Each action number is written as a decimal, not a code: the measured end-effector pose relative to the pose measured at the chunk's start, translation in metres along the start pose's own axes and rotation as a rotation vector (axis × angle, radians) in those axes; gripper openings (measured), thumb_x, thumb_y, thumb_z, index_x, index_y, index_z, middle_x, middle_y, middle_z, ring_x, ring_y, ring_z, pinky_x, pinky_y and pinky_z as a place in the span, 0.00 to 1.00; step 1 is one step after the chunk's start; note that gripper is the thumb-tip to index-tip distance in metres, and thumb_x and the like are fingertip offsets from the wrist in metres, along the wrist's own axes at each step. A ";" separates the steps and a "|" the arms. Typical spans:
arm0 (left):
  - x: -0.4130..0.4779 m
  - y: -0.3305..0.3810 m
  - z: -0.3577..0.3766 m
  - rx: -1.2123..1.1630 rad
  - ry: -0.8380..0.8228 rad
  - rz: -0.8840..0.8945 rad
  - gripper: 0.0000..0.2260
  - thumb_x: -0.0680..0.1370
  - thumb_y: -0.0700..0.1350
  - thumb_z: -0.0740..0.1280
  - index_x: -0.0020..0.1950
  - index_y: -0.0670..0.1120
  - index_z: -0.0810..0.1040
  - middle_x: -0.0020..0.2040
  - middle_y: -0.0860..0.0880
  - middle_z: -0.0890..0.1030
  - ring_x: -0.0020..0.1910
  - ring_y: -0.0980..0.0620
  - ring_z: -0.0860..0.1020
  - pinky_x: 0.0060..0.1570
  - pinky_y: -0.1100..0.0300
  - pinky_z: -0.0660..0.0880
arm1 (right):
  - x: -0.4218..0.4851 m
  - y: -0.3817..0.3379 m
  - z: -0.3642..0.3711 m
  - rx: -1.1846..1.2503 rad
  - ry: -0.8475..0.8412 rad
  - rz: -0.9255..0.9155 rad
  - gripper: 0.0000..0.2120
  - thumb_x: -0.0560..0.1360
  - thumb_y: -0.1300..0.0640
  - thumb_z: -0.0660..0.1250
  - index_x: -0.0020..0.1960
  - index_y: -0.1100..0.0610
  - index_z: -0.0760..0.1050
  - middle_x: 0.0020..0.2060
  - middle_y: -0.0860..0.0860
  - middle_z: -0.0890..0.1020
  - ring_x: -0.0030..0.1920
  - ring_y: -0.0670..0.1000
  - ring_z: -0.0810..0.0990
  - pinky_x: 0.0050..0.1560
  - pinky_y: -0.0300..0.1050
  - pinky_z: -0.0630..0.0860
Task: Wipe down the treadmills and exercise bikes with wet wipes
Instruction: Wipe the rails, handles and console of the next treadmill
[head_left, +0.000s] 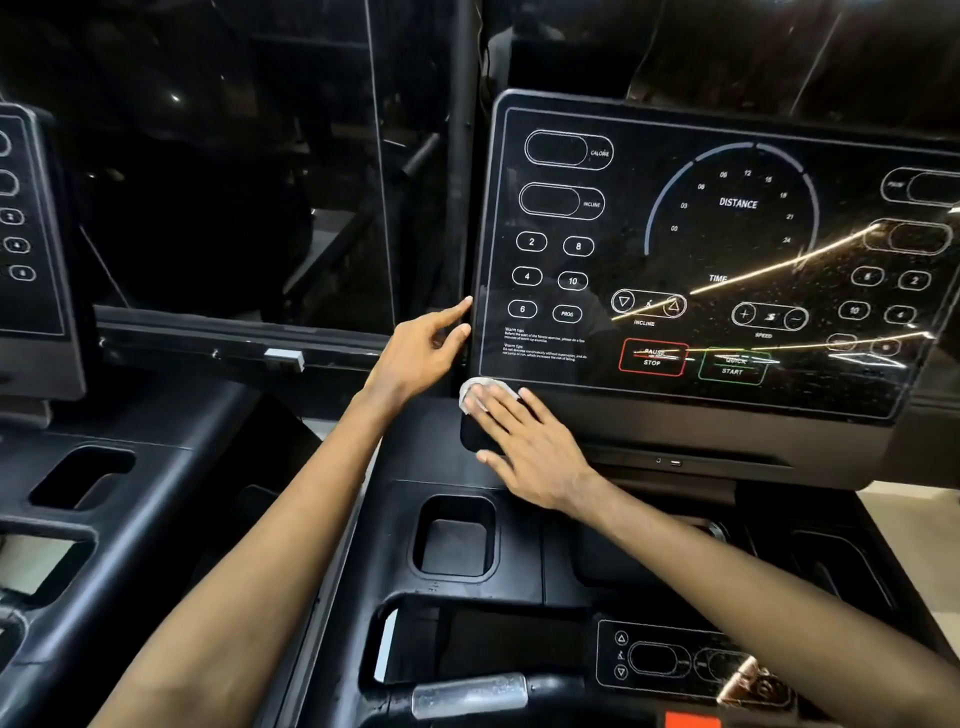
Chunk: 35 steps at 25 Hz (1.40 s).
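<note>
- The wet wipe is a small, pale, crumpled wad lying at the lower left corner of the treadmill console, right where the glossy panel meets the black housing below it.
- The right hand lies flat on the wipe with its fingers straight and slightly spread. The fingertips press the wad against the corner, so nothing is clasped, and only the wipe's upper left rim shows past them.
- The left hand reaches to the console's left edge, just above the wipe. Two digits show, fairly straight, with their tips touching the edge; I cannot tell whether the others wrap behind it.
- The console stands tilted back, dark and switched off, with white markings for calorie, incline, distance, time and speed.
- A red-outlined pause/stop button sits beside a green-outlined quick start button near the panel's lower edge. Bright streaks of reflected light cross the right half.
- Below the hands a square cup recess is sunk into the black tray.
- Nearer the camera is a small control strip, and a handlebar with a silver sensor sleeve.
- A second treadmill console stands at the far left, well apart.
</note>
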<state>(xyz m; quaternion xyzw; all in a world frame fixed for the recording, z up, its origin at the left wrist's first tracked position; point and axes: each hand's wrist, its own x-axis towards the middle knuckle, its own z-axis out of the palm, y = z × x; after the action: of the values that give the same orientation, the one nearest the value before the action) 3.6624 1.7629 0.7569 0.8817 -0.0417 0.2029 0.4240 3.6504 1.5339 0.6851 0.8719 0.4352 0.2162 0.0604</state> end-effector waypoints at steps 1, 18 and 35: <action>0.002 0.000 -0.002 -0.019 -0.012 -0.011 0.19 0.81 0.55 0.65 0.72 0.61 0.73 0.52 0.59 0.83 0.51 0.55 0.83 0.63 0.53 0.77 | 0.003 0.006 -0.004 -0.006 0.036 0.039 0.32 0.83 0.42 0.53 0.82 0.54 0.51 0.82 0.51 0.52 0.81 0.50 0.48 0.80 0.54 0.51; -0.008 0.003 -0.004 -0.128 -0.113 -0.076 0.23 0.81 0.55 0.68 0.76 0.62 0.69 0.53 0.60 0.84 0.50 0.70 0.79 0.62 0.65 0.73 | 0.059 0.068 -0.061 -0.034 0.180 0.372 0.33 0.84 0.40 0.49 0.83 0.54 0.44 0.81 0.52 0.44 0.81 0.51 0.42 0.80 0.60 0.45; -0.044 0.005 0.028 -0.187 -0.023 -0.081 0.25 0.83 0.52 0.64 0.80 0.56 0.63 0.59 0.59 0.76 0.50 0.81 0.71 0.52 0.82 0.64 | 0.095 0.078 -0.091 -0.057 0.196 0.250 0.30 0.85 0.41 0.48 0.83 0.51 0.46 0.82 0.50 0.48 0.81 0.49 0.44 0.80 0.59 0.44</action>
<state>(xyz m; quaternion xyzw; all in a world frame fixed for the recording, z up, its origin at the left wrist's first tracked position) 3.6302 1.7336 0.7274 0.8415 -0.0298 0.1707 0.5117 3.7188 1.5525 0.8203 0.8919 0.3210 0.3181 0.0149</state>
